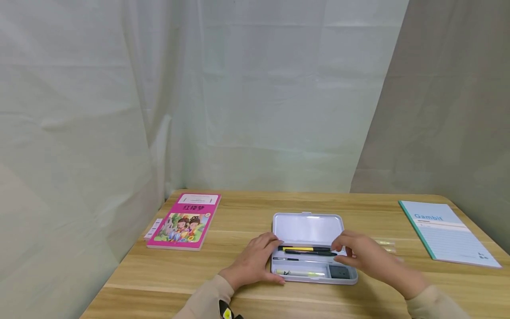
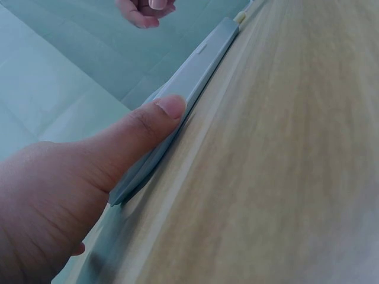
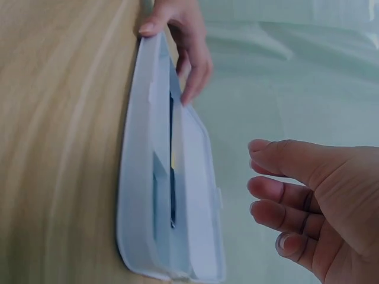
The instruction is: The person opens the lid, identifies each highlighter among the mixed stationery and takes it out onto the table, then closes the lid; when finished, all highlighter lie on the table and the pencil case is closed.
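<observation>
An open white pencil case (image 1: 307, 227) lies on the table, its lid tilted back. My left hand (image 1: 255, 259) grips its left end, thumb at the front wall and fingers over the far side. Inside are a yellow-and-black pen (image 1: 304, 249), a black pen (image 1: 318, 253), a slim dark-tipped stick (image 1: 287, 258), a pale tube-like item (image 1: 296, 273) and a dark block (image 1: 339, 272) in the right compartment. My right hand (image 1: 364, 257) hovers over the case's right end, fingers loosely bent. In the right wrist view, thumb and fingers (image 3: 266, 188) stand apart with nothing between them.
At the left of the table lies a pink book (image 1: 185, 221) over a white item (image 1: 153, 229). A notebook with a green spine (image 1: 450, 235) lies at the right. Small clear-and-yellow items (image 1: 385, 243) are partly hidden behind my right hand. Pale curtains (image 1: 271, 110) hang beyond the table.
</observation>
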Motion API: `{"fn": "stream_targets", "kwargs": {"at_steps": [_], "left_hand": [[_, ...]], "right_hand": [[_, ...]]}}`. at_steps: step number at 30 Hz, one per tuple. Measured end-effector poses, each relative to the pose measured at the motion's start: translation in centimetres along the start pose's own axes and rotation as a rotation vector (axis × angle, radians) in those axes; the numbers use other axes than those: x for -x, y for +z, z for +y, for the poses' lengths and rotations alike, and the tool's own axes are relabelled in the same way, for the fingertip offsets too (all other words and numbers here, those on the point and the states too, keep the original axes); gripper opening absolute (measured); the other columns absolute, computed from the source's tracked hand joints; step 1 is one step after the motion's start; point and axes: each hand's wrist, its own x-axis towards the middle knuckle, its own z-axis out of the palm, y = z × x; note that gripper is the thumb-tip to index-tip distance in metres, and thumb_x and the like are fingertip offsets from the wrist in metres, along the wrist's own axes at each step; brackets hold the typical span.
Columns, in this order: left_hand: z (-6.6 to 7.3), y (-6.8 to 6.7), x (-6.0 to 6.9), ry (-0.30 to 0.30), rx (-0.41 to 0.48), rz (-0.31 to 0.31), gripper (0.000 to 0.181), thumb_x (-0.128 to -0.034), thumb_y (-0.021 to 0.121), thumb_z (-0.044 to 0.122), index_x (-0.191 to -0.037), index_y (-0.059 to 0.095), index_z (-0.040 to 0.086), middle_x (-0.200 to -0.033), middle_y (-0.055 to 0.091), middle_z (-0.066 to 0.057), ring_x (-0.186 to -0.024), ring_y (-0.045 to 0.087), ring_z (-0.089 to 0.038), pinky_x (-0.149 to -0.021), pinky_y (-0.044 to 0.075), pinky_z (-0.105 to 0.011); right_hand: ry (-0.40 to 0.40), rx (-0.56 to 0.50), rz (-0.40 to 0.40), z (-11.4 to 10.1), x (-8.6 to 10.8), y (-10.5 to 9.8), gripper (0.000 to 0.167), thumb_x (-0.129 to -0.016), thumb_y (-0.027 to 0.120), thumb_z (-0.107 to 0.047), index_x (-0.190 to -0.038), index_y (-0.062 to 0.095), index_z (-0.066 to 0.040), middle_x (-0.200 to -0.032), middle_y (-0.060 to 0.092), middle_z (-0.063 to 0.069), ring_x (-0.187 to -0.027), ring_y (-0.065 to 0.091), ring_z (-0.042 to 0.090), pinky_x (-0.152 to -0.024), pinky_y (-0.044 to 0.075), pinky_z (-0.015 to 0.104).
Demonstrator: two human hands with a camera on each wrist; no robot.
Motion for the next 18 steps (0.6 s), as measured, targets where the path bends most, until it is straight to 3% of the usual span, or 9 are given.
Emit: {"fn": "stream_targets", "kwargs": {"at_steps": [7,18], "left_hand": [[-0.1,0.2,0.0,0.011,-0.009,0.015,0.095,-0.066,0.069,0.073,-0.139,0.047,0.016,-0.139,0.044,0.002,-0.133,0.04,-0.018,-0.114,0.035,-0.04],[-0.1,0.1,0.0,0.024,-0.019,0.032,0.094,-0.0655,0.071,0.071,-0.138,0.048,0.015,-0.137,0.046,0.002,-0.132,0.041,-0.018,-0.114,0.036,-0.039]], "right_hand": [[0.021,-0.012,-0.071,-0.5,-0.7,1.3,0.014,-0.081,0.075,-0.016,-0.092,0.066,-0.012,-0.084,0.059,-0.006,-0.067,0.043,-0.006,-0.054,0.042,0.014],[-0.009,-0.009,-0.126,-0.7,-1.2,3.3,0.012,-0.081,0.075,-0.012,-0.09,0.067,-0.014,-0.083,0.058,-0.01,-0.067,0.043,-0.007,-0.055,0.043,0.013]]}}
